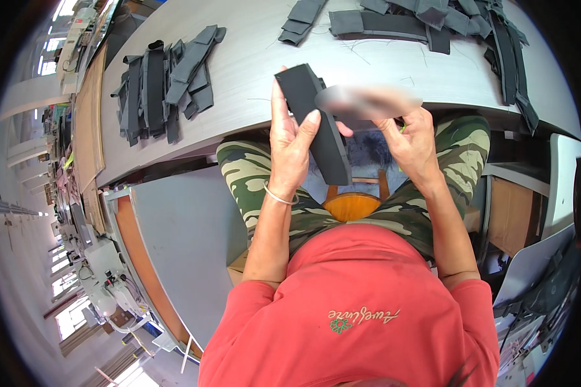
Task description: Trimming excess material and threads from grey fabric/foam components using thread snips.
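My left hand [289, 145] is closed around a stack of dark grey fabric strips [310, 116], thumb on the upper face and fingers underneath. The folded strips are tilted, with their near end hanging past the table edge over my lap. Just to the right, my right hand [412, 145] is closed, and a sliver of yellow-green [403, 129] shows between its fingers. What it grips cannot be made out, because a blurred patch covers the area between the two hands.
On the pale table [252, 71] lies a bundle of dark strips [161, 84] at the left. A larger pile [394, 26] spreads along the far right, some strips hanging over the edge. Loose threads lie near it. A wooden stool [352, 206] shows between my legs; sewing machines [103, 290] stand leftward.
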`<state>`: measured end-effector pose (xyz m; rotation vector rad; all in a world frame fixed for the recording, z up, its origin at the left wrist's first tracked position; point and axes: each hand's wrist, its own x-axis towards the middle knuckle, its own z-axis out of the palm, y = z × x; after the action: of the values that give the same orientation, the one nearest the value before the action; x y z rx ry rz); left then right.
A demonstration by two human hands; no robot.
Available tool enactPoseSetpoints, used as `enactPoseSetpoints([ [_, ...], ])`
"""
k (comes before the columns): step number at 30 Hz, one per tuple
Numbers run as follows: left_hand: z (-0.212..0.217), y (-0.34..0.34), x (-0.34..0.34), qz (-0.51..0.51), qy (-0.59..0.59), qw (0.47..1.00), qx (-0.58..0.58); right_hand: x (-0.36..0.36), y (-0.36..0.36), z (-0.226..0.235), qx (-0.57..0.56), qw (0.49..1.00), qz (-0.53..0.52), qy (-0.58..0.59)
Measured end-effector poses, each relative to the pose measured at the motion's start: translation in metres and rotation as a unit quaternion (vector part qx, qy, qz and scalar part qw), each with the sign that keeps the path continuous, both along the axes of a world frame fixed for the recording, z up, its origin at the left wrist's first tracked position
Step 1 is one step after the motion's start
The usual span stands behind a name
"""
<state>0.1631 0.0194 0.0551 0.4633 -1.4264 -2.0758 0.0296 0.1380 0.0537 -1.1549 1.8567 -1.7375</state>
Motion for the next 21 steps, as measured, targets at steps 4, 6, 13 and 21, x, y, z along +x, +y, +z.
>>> enactPoseSetpoints([
  [4,-0.009,0.001,0.002,-0.02,-0.015,1.0,-0.007,0.002,-0.011,0.005,0.012,0.992,-0.012,0.124],
  [6,-0.009,0.003,0.001,-0.033,-0.026,0.999,0.006,0.002,-0.017,0.006,0.014,0.981,-0.026,0.191],
  [13,0.004,0.008,0.002,-0.107,-0.082,0.99,0.041,-0.014,-0.029,0.014,0.006,0.93,-0.037,0.365],
  [21,0.004,0.008,0.012,-0.119,-0.109,0.985,0.063,-0.003,-0.014,0.019,0.021,0.999,0.02,0.032],
])
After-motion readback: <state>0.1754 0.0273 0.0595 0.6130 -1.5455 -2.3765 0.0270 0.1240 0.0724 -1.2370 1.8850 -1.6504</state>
